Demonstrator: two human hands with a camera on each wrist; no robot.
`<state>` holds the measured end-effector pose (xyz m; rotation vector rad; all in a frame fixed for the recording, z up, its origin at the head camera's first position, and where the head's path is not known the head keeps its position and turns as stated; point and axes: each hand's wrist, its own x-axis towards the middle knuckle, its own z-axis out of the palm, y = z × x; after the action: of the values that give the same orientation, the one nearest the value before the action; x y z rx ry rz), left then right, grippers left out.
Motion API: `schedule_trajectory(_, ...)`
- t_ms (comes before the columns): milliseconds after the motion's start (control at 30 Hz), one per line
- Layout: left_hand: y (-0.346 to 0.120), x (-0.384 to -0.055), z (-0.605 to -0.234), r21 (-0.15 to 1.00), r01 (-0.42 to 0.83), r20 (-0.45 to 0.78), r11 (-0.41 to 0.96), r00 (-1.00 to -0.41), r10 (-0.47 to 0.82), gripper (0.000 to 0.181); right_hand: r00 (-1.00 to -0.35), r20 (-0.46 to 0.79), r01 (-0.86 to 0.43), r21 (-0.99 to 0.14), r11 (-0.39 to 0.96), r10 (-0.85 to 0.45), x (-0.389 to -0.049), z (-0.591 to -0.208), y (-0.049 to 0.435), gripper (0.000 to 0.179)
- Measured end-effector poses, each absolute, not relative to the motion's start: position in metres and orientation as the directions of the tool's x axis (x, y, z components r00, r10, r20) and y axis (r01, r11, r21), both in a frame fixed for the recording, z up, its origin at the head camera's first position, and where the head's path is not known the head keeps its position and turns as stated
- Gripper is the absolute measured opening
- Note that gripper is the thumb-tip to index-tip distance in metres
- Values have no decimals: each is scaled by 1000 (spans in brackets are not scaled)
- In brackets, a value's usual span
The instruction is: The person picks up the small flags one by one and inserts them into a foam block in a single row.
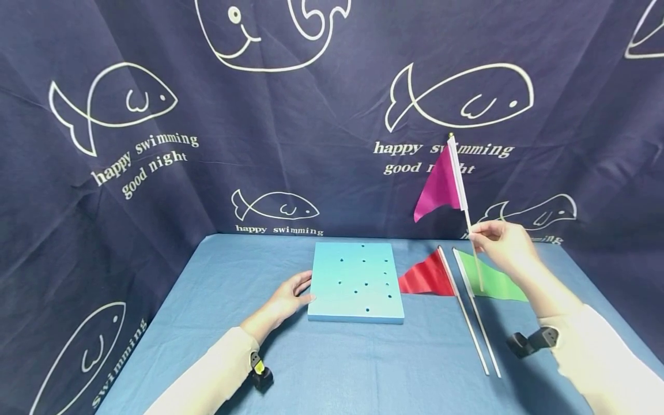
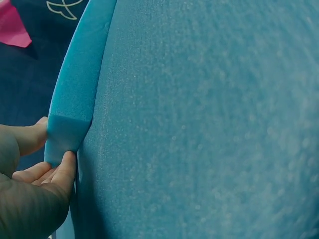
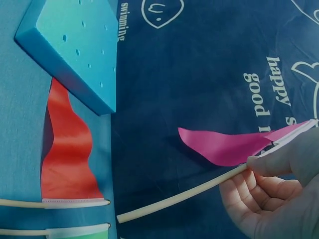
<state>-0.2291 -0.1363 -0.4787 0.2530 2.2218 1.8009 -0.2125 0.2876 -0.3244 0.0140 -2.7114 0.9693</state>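
Note:
My right hand [image 1: 500,245] pinches the thin stick [image 1: 472,227] of a magenta flag [image 1: 441,181] between thumb and fingers, raised above the table. In the right wrist view the lower end of that stick [image 3: 169,200] hangs free. At the left side of a light-blue foam block [image 1: 332,262] with several small holes, my left hand [image 1: 286,297] holds the edge. The left wrist view has its thumb and fingers on the block's end [image 2: 70,133]. Between block and right hand lie a red flag [image 1: 433,276] and a green flag [image 1: 498,279], sticks side by side.
A blue cloth [image 1: 332,369] covers the table. Behind it hangs a dark-blue curtain [image 1: 332,132] with white fish drawings and lettering. The red flag's tip reaches the block's right side. The two lying sticks point toward the front edge.

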Motion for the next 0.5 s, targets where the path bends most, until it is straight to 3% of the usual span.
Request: schedule_trajectory(500, -135, -227, -477, 972, -51, -116, 227, -953, 281, 61, -962, 257, -122, -698, 706, 88, -232, -312, 253, 19)
